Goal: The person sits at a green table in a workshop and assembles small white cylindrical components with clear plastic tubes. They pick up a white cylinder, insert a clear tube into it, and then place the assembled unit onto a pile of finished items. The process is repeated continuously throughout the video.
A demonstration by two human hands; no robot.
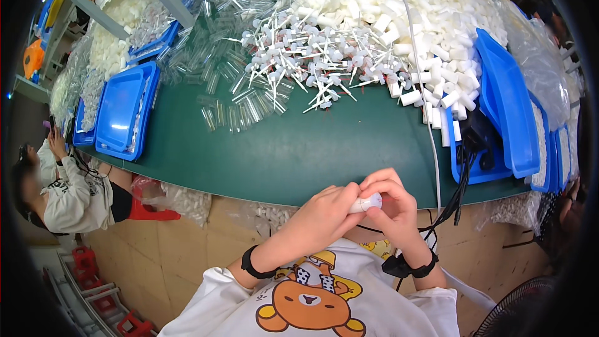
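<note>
Just past the table's front edge, my left hand (337, 207) is closed around a small white cylinder (357, 206). My right hand (397, 205) pinches the other end, where a translucent whitish end piece (375, 200) shows. Fingers hide part of both. Farther back on the green table (281, 156) lies a heap of small translucent parts with thin white stems (312, 56). Clear tubes (240, 115) are scattered to its left. A large pile of white cylinders (430, 37) spreads behind and to the right.
Blue trays (508, 106) lean at the table's right end, beside black cables (465, 168). A white cord (419, 75) crosses the right side. Other blue trays (121, 112) stand at left, near a seated person (81, 187). A fan (518, 306) is at lower right.
</note>
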